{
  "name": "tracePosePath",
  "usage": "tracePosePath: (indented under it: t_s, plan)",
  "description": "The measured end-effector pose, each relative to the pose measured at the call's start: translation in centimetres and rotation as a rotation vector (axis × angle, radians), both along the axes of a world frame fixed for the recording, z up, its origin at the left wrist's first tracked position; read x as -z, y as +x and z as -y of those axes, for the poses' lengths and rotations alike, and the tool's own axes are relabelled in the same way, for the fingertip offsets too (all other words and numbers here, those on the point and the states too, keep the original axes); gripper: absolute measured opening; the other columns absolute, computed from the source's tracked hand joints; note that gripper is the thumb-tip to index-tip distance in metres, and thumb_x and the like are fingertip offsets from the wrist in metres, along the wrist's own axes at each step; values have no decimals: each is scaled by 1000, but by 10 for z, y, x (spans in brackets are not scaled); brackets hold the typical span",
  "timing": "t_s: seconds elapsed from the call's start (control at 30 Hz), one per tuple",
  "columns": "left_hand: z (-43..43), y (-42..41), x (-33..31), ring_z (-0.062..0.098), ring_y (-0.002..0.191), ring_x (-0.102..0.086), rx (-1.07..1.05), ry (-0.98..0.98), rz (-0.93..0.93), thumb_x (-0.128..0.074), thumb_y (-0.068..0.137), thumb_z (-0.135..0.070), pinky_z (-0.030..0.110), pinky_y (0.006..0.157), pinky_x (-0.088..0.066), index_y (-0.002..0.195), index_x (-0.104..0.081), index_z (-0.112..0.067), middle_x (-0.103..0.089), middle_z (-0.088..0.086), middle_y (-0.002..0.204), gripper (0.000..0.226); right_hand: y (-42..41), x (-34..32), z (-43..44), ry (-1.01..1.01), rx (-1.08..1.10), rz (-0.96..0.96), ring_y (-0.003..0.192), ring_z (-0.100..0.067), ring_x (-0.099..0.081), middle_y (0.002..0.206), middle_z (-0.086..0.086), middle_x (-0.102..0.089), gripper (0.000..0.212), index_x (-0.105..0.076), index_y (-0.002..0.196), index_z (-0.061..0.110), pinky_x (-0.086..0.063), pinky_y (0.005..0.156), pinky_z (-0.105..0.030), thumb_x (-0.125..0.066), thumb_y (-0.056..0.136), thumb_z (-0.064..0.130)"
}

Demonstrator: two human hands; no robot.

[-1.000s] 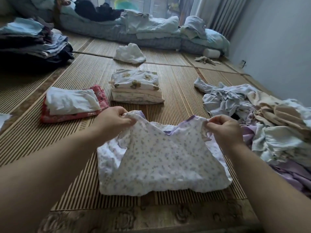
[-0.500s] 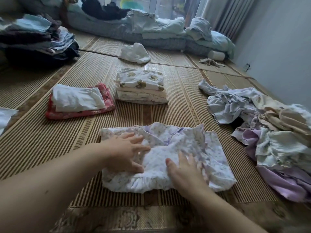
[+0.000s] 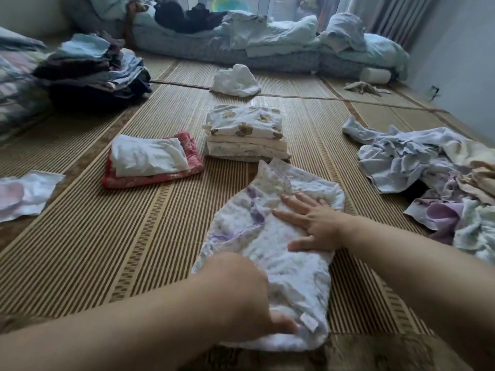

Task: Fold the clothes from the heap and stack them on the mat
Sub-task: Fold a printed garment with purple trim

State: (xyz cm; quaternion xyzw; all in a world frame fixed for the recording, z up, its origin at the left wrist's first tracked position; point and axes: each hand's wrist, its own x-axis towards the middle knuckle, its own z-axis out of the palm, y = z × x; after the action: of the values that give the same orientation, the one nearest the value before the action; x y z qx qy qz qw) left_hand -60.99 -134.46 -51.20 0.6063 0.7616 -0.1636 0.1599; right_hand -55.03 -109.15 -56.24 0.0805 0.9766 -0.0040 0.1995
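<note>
A white garment with small purple flowers (image 3: 292, 266) lies folded into a narrow strip on the woven mat (image 3: 128, 242) in front of me. My right hand (image 3: 313, 220) presses flat on its middle, fingers spread and straight. Over the garment's near left end lies my left hand (image 3: 241, 295), blurred, one fingertip showing on the cloth. The heap of unfolded clothes (image 3: 428, 170) sits to the right. Two folded stacks stand beyond the garment: a cream one with brown flowers (image 3: 246, 132) and a red one topped with white (image 3: 150, 159).
A tall stack of dark and blue clothes (image 3: 91, 73) is at the far left. A crumpled white piece (image 3: 235, 81) lies farther back, before a low mattress with bedding (image 3: 267, 52). A flat white cloth (image 3: 24, 194) lies at the left edge. A wall runs along the right.
I lowered the garment from the air onto the mat and smoothed it with both hands. It has since been folded narrower and lies slanted; my right hand moved to its middle, my left to its near end.
</note>
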Motion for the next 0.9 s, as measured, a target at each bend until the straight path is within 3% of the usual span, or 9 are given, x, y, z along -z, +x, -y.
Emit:
tracePosePath:
  t_s: [0.1, 0.17, 0.23, 0.27, 0.47, 0.57, 0.7, 0.83, 0.9]
  plan:
    - [0, -4, -5, 25, 91, -54, 20, 63, 86, -31, 70, -90, 27, 56, -33, 118, -57, -29, -59, 0, 91, 81, 8, -17, 9, 56, -35, -80, 144, -18, 20, 153, 13, 21, 84, 18, 133, 62, 4, 117, -54, -12, 62, 95]
    - [2, -30, -3, 23, 114, -46, 71, 144, 70, -35, 66, -90, 36, 81, -44, 122, -50, -45, -54, -2, 123, 74, 29, -21, 34, -55, 12, -329, 146, -14, 4, 158, 8, -3, 85, -5, 144, 48, -8, 119, -48, -21, 71, 89]
    - [9, -60, 1, 24, 144, -11, 178, 112, 114, -43, 63, -89, 46, 114, -19, 137, -25, -61, -13, -7, 159, 81, 63, -20, 66, -275, 35, -529, 144, -10, -15, 154, 10, -24, 78, -31, 144, 40, -21, 115, -44, -35, 79, 81]
    - [15, -71, 4, 18, 146, 8, 208, 69, 188, -49, 61, -87, 43, 116, -1, 138, -10, -65, 5, -14, 159, 90, 80, -16, 82, -342, 25, -545, 143, -8, -19, 152, 14, -27, 74, -34, 143, 43, -24, 114, -43, -41, 79, 80]
    - [56, -80, 31, 6, 138, 33, 318, 57, 292, -59, 45, -84, 34, 114, 13, 131, 17, -71, 27, -21, 150, 115, 121, 1, 135, -271, 12, -200, 139, 1, 26, 146, 32, 20, 76, 0, 133, 70, 15, 114, -38, -38, 68, 87]
    - [71, -81, 37, -1, 138, 31, 331, 104, 237, -54, 55, -80, 31, 115, 13, 134, 16, -68, 24, -23, 153, 106, 126, 0, 133, -265, 47, -293, 142, -3, 16, 151, 22, 1, 61, -30, 144, 45, 4, 118, -38, -46, 88, 62]
    - [77, -74, 42, -3, 143, 14, 300, 284, 267, -25, 84, -72, 23, 117, 3, 125, -7, -80, 6, -27, 153, 45, 137, -9, 139, -184, -70, -556, 128, -28, -49, 129, -8, -61, 26, -70, 114, 14, -43, 104, -47, -64, 89, 16]
    - [85, -65, 38, -21, 134, -6, 221, 384, 373, -31, 94, -53, 13, 114, -11, 126, -47, -59, -24, -36, 142, 36, 135, -30, 150, -437, 35, -692, 91, -12, -69, 95, 5, -74, 10, -71, 84, 23, -55, 79, -29, -62, 86, 20]
    - [89, -60, 32, -22, 120, -38, 101, 413, 493, -33, 89, -52, 13, 106, -33, 119, -63, -39, -51, -30, 130, 45, 136, -37, 150, -604, 154, -648, 61, 0, -55, 68, 16, -60, 17, -54, 69, 30, -44, 56, -23, -53, 85, 31]
